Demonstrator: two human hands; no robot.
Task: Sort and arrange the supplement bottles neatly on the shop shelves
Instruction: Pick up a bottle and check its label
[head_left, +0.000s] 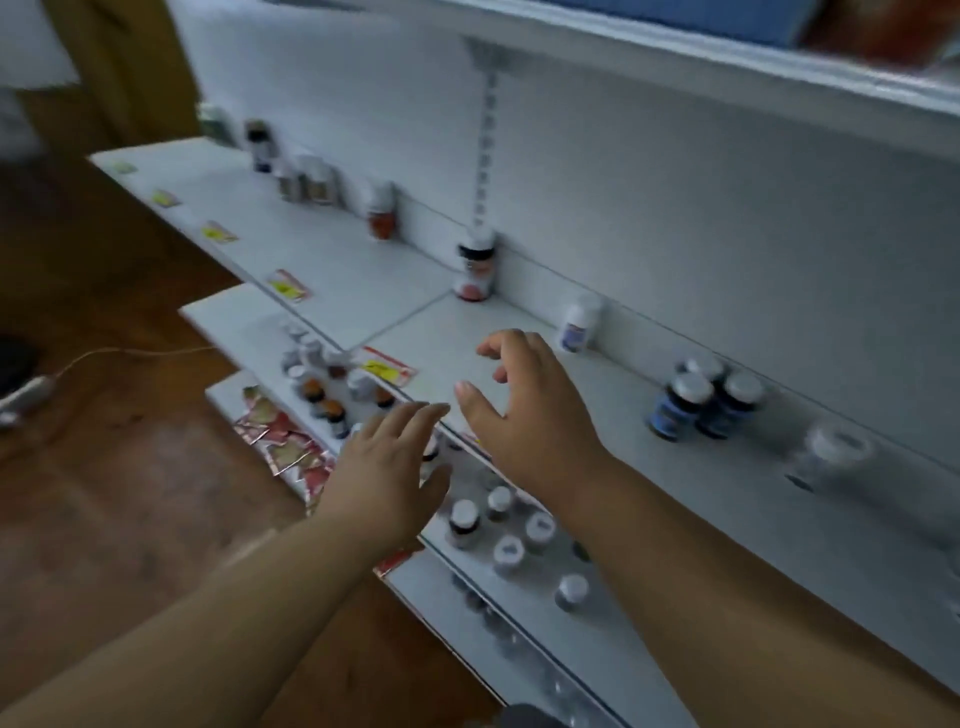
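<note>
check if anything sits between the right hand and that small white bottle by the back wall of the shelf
Nothing visible does. The right hand hovers open over bare shelf, and the white bottle stands just beyond its fingertips against the back wall. The nearest other items, the dark blue-label bottles, stand well off to the right.

Whole frame motion-blurred, bottle labels unreadable. Clear white-capped bottle (831, 460) at right is smeared, contents can't tell. Yellow-and-red shelf-edge price tags (387, 368) illegible. Left forearm covers some lower-shelf bottles. Blue box on top shelf (691, 18) cut by frame edge.
</note>
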